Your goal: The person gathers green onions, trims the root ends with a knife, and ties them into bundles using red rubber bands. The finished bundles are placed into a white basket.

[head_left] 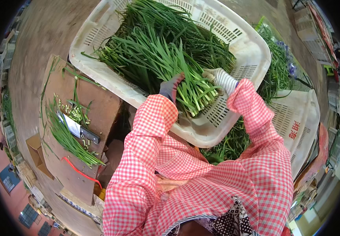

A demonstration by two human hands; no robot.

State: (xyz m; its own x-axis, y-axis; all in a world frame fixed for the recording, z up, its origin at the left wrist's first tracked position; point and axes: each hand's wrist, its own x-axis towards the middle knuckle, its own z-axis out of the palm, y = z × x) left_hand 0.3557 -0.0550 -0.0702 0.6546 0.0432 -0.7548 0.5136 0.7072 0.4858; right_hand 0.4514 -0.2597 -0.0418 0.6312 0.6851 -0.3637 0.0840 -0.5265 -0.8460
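My left hand [173, 86], in a dark grey knit glove, holds a bunch of garlic chives [195, 92] from its left side. Their pale cut ends point toward me, and the long leaves fan away over the pile. On the bunch's other side, my right hand [221, 79], in a white-and-grey striped glove, grips the stalks near their ends; some of its fingers are hidden. Both hands are inside a white plastic crate [254, 44] with slotted walls. More garlic chives [161, 17] lie heaped in the crate's far part.
On a brown board [99, 101] to the left lie a cleaver [77, 126], a small bunch of chives [69, 144], chopped stem ends [75, 113] and a red strap [80, 171]. Loose greens [277, 65] and another white crate [290, 115] are at the right. A cardboard box [37, 153] stands beyond the board.
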